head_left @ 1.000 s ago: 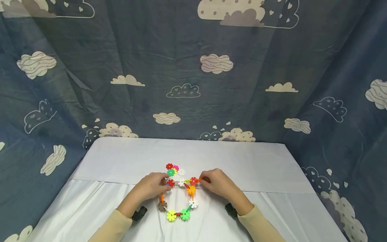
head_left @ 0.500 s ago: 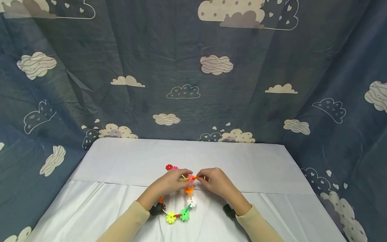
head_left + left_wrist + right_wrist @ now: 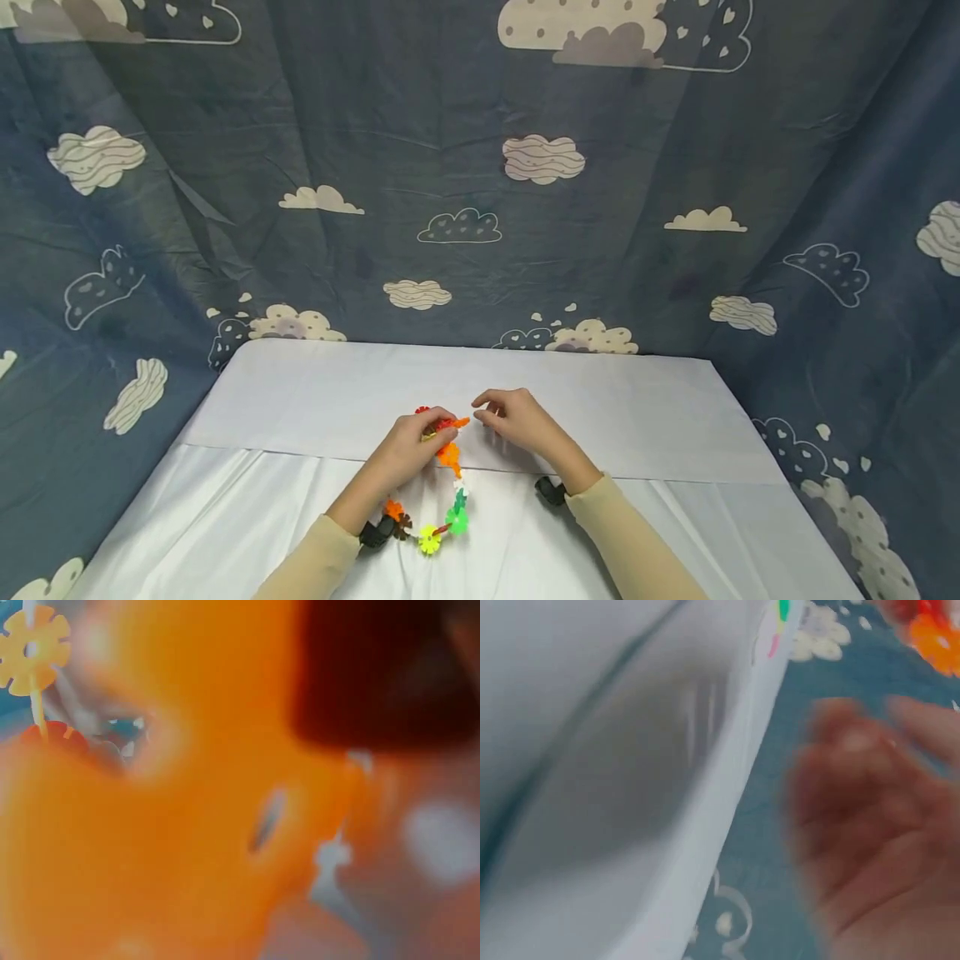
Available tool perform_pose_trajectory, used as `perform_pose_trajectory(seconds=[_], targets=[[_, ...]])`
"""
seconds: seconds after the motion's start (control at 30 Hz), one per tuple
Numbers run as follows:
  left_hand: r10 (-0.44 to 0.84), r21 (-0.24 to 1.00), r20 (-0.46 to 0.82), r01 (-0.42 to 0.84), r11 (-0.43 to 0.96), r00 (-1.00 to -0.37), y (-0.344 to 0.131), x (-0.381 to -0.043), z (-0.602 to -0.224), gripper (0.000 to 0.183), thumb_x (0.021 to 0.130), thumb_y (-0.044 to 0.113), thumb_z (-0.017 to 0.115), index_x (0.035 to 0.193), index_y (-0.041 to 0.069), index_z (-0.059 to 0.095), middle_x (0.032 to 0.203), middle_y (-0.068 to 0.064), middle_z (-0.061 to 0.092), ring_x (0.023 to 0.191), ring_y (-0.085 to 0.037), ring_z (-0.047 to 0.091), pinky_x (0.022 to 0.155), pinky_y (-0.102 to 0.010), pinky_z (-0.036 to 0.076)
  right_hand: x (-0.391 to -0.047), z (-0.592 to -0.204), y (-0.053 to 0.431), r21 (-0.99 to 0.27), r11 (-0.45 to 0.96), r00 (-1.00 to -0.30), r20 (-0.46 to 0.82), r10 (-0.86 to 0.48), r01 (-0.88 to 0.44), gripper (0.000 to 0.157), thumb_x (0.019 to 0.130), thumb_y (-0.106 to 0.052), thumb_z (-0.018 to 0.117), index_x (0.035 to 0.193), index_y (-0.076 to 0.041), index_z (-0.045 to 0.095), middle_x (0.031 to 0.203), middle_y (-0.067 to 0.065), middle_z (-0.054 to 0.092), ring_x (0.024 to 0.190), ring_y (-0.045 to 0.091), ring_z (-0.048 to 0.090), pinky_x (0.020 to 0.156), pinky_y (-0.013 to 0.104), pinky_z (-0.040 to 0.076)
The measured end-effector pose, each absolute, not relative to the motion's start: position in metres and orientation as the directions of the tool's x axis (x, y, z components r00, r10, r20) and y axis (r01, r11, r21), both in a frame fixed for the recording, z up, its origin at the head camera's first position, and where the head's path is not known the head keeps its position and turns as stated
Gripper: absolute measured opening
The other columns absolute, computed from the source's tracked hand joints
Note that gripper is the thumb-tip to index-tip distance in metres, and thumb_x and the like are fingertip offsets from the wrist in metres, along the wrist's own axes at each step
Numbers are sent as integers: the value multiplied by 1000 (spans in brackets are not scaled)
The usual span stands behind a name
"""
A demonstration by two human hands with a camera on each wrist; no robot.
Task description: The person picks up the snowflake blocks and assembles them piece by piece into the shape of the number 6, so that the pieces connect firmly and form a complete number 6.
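Pinches a flower chain point(image 3: 457, 521) in the left hand point(image 3: 412, 442) at lower centre; holds the right hand point(image 3: 520, 418) relaxed, apart from it.

head view is fairly sharp, the table point(image 3: 622, 408) bright against a dim curtain point(image 3: 637, 125), soft shadow beneath the right hand point(image 3: 521, 419). left wrist: an orange piece point(image 3: 150, 870) sits too close, all out of focus. right wrist: that hand smears with blur, grey shadow across the table.

This is a cloth-walled work nook — what kind of room holds it cannot be told — with dark cloud-print drapes point(image 3: 465, 167) on three sides of a white-covered table point(image 3: 600, 408).
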State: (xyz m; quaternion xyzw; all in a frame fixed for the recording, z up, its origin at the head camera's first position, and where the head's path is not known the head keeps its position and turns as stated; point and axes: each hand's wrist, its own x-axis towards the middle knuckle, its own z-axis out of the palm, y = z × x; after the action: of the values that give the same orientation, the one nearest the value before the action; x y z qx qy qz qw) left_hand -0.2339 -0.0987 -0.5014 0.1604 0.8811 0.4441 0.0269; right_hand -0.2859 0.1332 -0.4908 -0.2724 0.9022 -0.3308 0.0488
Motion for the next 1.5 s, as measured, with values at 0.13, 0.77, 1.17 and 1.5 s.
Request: perform_pose_trajectory(seconds=[0.13, 0.77, 1.17, 1.5], targets=[[290, 818, 105, 249, 519, -951, -102, -236, -505, 19, 106, 40, 65, 118, 28, 73, 114, 5, 77, 110, -21, 70, 98, -47, 57, -300, -503, 108, -449, 754, -832, -43, -554, -479, 27, 100, -29, 73, 123, -14, 76, 88, 1, 75, 71, 14, 65, 68, 30, 54], [342, 869, 85, 238, 434, -936, -97, -249, -501, 38, 108, 43, 60, 120, 11, 76, 86, 1, 64, 61, -13, 56, 58, -26, 52, -275, -477, 156, -881, 450, -906, -62, -419, -148, 33, 107, -30, 61, 88, -4, 65, 66, -1, 54, 56, 14, 46, 53, 26, 38], [376, 880, 104, 261, 397, -921, -93, -243, -502, 33, 108, 39, 62, 117, 11, 77, 96, 4, 79, 89, -11, 68, 79, -25, 54, -261, -466, 146, -808, 508, -899, 59, -433, -298, 29, 107, -27, 61, 85, -8, 63, 65, -3, 55, 53, 11, 47, 50, 24, 40], [386, 922, 54, 195, 334, -921, -92, -242, -499, 33, 108, 34, 63, 121, 7, 75, 105, -6, 83, 93, -14, 68, 80, -23, 53, -260, -471, 139, -815, 492, -907, 90, -412, -304, 30, 108, -26, 61, 93, -1, 65, 65, -3, 54, 51, 10, 47, 49, 24, 40]])
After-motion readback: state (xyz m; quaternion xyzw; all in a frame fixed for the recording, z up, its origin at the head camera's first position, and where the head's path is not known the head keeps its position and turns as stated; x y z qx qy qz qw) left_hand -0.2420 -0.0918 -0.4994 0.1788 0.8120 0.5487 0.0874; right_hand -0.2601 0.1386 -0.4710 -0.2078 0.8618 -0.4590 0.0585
